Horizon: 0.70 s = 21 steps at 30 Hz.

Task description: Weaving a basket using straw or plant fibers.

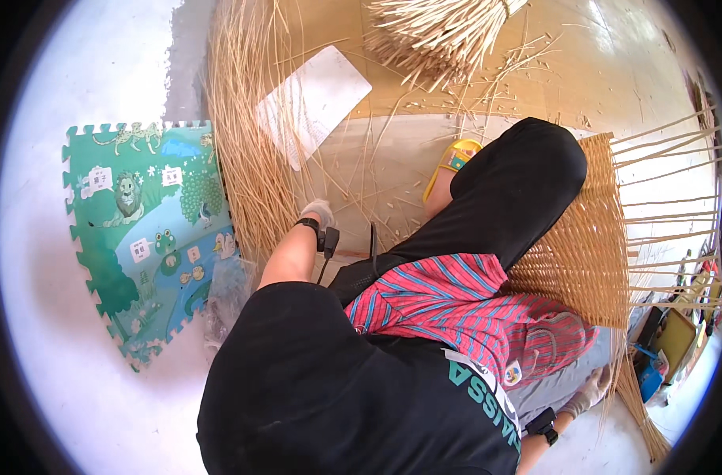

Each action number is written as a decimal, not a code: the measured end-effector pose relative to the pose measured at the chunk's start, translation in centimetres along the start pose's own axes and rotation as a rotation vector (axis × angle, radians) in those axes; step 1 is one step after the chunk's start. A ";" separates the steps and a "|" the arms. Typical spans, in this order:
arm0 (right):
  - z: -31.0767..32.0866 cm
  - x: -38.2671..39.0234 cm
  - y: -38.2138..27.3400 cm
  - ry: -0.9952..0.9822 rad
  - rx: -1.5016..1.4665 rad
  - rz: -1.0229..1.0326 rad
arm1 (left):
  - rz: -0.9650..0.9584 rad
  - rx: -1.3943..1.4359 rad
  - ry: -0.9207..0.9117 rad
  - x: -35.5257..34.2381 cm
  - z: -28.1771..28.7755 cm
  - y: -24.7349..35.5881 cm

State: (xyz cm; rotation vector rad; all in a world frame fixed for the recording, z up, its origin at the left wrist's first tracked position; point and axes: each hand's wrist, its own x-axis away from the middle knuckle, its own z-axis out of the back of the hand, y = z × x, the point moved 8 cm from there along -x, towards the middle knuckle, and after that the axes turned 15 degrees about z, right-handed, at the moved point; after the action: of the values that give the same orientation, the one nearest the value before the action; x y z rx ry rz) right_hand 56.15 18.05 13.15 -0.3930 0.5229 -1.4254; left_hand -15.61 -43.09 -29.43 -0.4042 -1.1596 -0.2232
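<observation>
Left hand (320, 210) beside loose strands (250, 158) to the left of the bent leg (511, 194), right hand (590, 393) behind and right of it: whether either is pinching or spread, one cannot tell. Good weaving here likely calls for bracing the panel against the leg and feeding strands untangled. The woven panel (594, 245) lies at the leg's right, visible weave longest fore-and-aft, bare stakes (669, 203) pointing rightward from it.

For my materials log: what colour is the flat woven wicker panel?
Golden brown: the flat woven wicker panel, head view.
</observation>
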 end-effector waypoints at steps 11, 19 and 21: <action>-8.3 4.3 -26.9 -0.146 -0.122 0.414 | -0.439 1.694 -0.080 15.2 14.2 4.3; -17.3 10.2 -43.5 -0.518 -0.731 0.624 | -1.513 0.334 0.758 47.1 28.2 24.6; -17.8 9.8 -44.2 -0.493 -0.833 0.689 | -1.520 0.324 0.702 50.1 28.1 27.4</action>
State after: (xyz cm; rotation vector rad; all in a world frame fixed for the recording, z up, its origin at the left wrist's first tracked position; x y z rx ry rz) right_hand 10.33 4.22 21.81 -1.0741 0.7342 -0.3639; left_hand -9.44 -4.62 20.93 0.8792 -0.5606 -1.3457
